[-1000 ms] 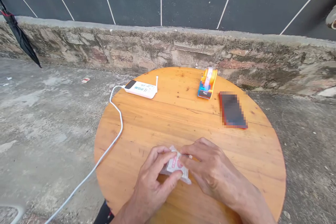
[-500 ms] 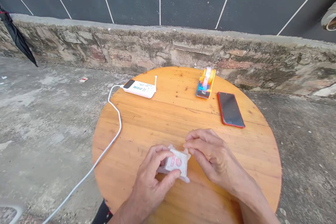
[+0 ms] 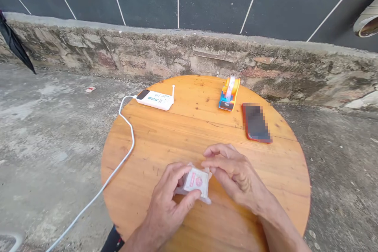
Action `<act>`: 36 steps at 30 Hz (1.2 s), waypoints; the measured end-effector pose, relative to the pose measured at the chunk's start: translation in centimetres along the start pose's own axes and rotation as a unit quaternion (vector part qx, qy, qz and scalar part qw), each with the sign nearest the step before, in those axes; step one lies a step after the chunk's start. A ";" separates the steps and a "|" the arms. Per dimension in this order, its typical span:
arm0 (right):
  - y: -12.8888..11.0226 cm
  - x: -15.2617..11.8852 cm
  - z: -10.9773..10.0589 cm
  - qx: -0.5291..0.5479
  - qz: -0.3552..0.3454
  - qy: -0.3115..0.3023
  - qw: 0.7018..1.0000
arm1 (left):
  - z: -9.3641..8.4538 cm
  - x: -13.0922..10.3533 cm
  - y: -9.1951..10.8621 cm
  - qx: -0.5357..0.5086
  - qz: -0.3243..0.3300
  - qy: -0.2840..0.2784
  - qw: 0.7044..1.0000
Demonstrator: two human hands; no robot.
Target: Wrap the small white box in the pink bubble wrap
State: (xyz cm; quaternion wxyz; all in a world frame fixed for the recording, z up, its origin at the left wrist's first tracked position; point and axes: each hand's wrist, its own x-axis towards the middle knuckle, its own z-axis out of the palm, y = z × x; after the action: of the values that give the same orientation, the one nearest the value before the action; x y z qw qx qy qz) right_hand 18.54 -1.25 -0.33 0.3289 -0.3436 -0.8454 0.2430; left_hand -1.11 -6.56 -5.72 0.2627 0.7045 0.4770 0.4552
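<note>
While left hand clasps packet | right hand arched beside | fingers' grip unclear

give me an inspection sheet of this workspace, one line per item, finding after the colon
Surface: round wooden table, dark spots and small marks.
Job's things: small film-wrapped packet with pink print, film loose at its edges.
Clutter: tape dispenser and red-edged phone beyond the right hand; white device at far left.
Grips: left hand holds the packet between thumb and fingers; right hand at its right corner, contact unclear.
Cables: white cable runs from the device over the table's left edge.
Surroundings: dark wall on a stone base, concrete floor, black umbrella at left.
</note>
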 end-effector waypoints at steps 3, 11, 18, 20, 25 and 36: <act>1.2 0.2 0.2 -0.064 0.038 0.069 0.995 | 0.0 -0.2 0.2 0.038 -0.005 -0.007 0.999; 3.6 0.5 0.7 -0.226 0.105 0.057 0.967 | 0.4 -0.3 0.0 0.073 -0.016 -0.067 0.995; 4.5 0.8 1.3 -0.244 0.150 0.061 0.956 | 0.4 -0.2 -0.7 0.017 -0.046 -0.081 0.995; 4.8 0.8 1.7 -0.242 0.143 0.070 0.957 | 0.4 0.1 -0.6 0.021 -0.051 -0.080 0.995; 5.2 0.8 2.2 -0.241 0.136 0.089 0.957 | 0.5 2.0 -0.1 0.048 -0.083 -0.079 0.992; 6.1 0.2 1.5 -0.020 0.191 0.091 0.977 | -0.1 2.2 -1.2 0.054 -0.032 0.025 0.998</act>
State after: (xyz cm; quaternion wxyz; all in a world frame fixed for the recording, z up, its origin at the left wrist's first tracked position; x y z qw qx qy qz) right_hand 19.90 2.52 -5.17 0.3447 -0.5256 -0.7359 0.2518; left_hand -1.41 -4.13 -5.76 0.2268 0.6905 0.5297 0.4373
